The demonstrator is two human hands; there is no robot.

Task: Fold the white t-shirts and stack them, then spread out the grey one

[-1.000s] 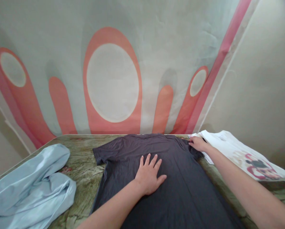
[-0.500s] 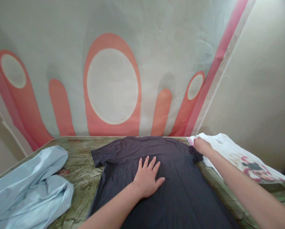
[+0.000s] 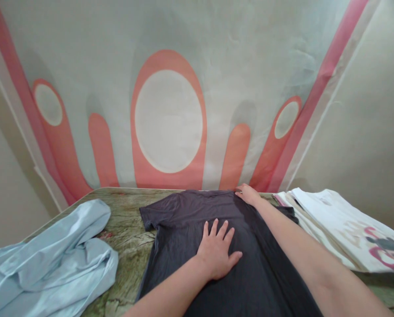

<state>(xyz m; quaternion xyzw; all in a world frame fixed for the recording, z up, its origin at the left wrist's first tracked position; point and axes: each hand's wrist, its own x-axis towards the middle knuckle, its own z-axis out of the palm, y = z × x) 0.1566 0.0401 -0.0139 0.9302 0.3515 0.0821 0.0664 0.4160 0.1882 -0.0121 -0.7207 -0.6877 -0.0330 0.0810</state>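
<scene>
A dark short-sleeved T-shirt lies spread out on the table, its neck end at the far edge. Flat on its middle rests my left hand, open with the fingers spread. At the shirt's far right shoulder, close to the neckline, my right hand has its fingers closed on the cloth edge. My right forearm covers part of the shirt's right side, and the right sleeve shows beyond it.
A crumpled light blue garment lies to the left on the wood-patterned table. To the right is a stack of folded white shirts, the top one with a cartoon print. A wall with an orange-and-white pattern stands behind the table.
My right hand has moved left from the right sleeve to the shoulder near the neckline. My left hand stays on the shirt. The view has shifted slightly left.
</scene>
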